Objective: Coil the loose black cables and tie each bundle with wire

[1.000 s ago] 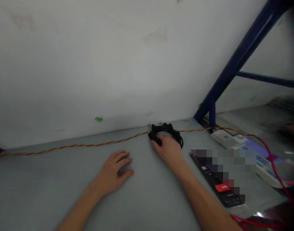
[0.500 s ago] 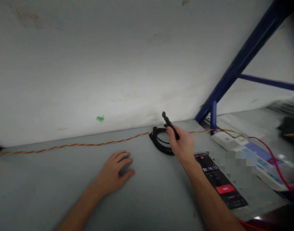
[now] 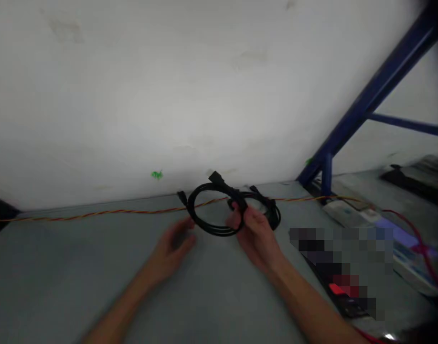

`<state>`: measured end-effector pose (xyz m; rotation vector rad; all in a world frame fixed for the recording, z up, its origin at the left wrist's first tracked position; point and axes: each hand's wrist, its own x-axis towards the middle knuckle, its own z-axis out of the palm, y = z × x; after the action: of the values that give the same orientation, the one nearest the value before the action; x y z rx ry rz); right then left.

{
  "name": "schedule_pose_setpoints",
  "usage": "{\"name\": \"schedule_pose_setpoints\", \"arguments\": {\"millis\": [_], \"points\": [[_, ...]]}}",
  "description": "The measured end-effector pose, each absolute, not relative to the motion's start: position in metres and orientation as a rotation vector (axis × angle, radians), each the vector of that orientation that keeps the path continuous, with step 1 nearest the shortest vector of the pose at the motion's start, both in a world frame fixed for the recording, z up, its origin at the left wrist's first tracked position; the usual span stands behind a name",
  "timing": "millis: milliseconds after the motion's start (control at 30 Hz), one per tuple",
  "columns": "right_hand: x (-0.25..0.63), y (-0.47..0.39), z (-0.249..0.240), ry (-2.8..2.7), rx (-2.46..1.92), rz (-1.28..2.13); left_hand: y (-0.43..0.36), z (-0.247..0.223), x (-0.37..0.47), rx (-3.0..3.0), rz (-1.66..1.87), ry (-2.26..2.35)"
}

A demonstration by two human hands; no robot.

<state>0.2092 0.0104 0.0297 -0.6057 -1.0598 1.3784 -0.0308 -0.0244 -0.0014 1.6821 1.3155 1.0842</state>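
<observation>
A coiled black cable (image 3: pixel 221 232) with a chunky connector (image 3: pixel 216 177) sticking up is held in my right hand (image 3: pixel 256 229), fingers closed round the right side of its loop. A second connector (image 3: pixel 182 197) pokes out to the upper left of the loop. My left hand (image 3: pixel 174 248) is at the coil's lower left, slightly blurred, thumb and fingers apart. Its fingertips are close to the loop; whether they touch it I cannot tell. Behind my right hand another coiled black cable (image 3: pixel 276 217) lies on the grey surface, partly hidden.
A twisted red-and-yellow wire (image 3: pixel 114 211) runs along the foot of the white wall (image 3: pixel 168 95). Blue metal framing (image 3: pixel 362 107) slants up on the right. A white power strip (image 3: pixel 347 215), a red wire (image 3: pixel 415 234) and a partly pixelated phone (image 3: pixel 353 306) lie to the right.
My right hand has moved slightly left and turned, so the cable it holds now shows as an open loop. My left hand has come closer to it, fingers now beside the loop.
</observation>
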Motion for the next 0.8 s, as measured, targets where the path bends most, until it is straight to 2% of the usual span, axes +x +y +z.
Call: {"name": "schedule_pose_setpoints", "arguments": {"millis": [100,267,500,800], "points": [[0.196,0.006,0.018,-0.981,-0.549,1.591,-0.026,0.007,-0.025,1.385,1.200,1.175],[0.187,0.002,0.009,-0.947,-0.577,1.716,-0.025,0.006,-0.026,1.142,1.318,1.141],[0.189,0.008,0.020,-0.881,-0.665,1.990,-0.019,-0.009,-0.032,1.094,1.181,1.002],[0.198,0.008,0.020,-0.888,-0.530,2.128,-0.018,-0.005,-0.033,1.033,1.123,0.939]]}}
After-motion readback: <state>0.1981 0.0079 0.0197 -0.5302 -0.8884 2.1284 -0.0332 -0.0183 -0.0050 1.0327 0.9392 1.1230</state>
